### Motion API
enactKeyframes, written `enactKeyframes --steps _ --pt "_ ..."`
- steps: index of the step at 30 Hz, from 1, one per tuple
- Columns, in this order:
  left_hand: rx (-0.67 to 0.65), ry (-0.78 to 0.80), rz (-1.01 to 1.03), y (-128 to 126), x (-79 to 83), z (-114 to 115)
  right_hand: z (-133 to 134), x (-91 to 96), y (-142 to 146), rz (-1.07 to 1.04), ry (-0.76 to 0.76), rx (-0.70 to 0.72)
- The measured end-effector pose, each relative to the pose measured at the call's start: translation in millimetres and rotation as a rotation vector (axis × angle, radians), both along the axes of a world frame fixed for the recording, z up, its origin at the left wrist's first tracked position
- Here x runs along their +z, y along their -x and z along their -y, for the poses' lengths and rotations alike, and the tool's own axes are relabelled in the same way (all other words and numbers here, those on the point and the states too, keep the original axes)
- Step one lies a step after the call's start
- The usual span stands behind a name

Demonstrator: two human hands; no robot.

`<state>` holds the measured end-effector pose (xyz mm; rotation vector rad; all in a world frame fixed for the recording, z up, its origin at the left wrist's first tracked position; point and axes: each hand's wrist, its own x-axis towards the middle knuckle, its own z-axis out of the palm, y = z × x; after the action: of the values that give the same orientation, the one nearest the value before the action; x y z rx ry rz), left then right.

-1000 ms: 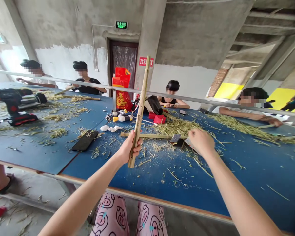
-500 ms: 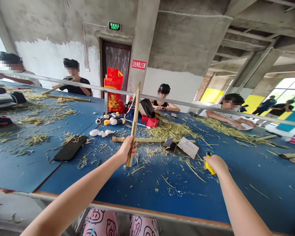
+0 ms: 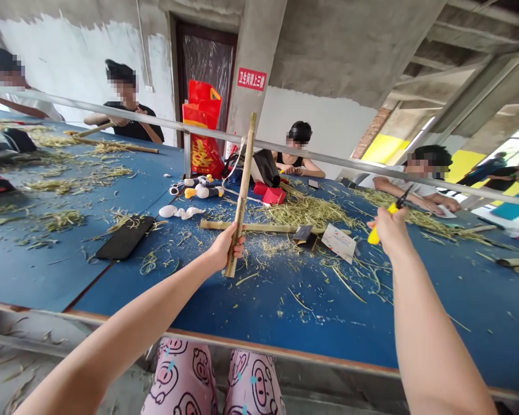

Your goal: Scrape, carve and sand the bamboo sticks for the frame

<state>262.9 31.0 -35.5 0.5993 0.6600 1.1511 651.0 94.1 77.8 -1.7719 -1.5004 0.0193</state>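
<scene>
My left hand (image 3: 225, 248) is shut around the lower part of an upright bamboo strip (image 3: 242, 196), which stands clear of the table. My right hand (image 3: 387, 230) is raised and grips a pair of yellow-handled scissors (image 3: 391, 212), with the blades pointing up and away from me. Beyond both hands, a longer bamboo stick (image 3: 251, 227) lies flat across a heap of green-yellow bamboo shavings (image 3: 307, 212). A white printed card (image 3: 338, 242) rests near my right hand.
The blue worktable (image 3: 294, 323) is littered with shavings, and its wood-trimmed front edge runs close to my knees. A black phone (image 3: 125, 237), plush toys (image 3: 201, 190) and a red bag (image 3: 202, 135) lie ahead. Several seated people work beyond a metal rail (image 3: 294, 147).
My right hand has lifted the yellow-handled scissors off the table and moved up and away. My left hand still holds the bamboo strip upright. The view has tilted slightly downward.
</scene>
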Motion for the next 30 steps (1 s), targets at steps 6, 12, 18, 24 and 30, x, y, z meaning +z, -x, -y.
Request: enactKeyframes --steps 6,12,18,24,30 --pt "-0.018 -0.020 0.018 0.4 2.2 3.3 31.6 -6.2 83.2 -0.411 0.117 0.638" --pt "-0.016 -0.125 -0.062 -5.6 16.8 20.4 63.0 -47.5 148.1 -0.511 0.319 0.892" --pt "-0.058 -0.231 -0.276 -12.2 29.4 36.6 67.7 -78.9 162.8 -0.123 0.113 0.969" --pt "-0.058 -0.237 -0.373 -19.6 28.9 43.4 76.6 -86.3 163.2 0.305 -0.066 0.897" --pt "-0.035 -0.301 -0.441 -20.9 27.0 44.2 81.0 -92.3 164.3 0.358 -0.184 0.923"
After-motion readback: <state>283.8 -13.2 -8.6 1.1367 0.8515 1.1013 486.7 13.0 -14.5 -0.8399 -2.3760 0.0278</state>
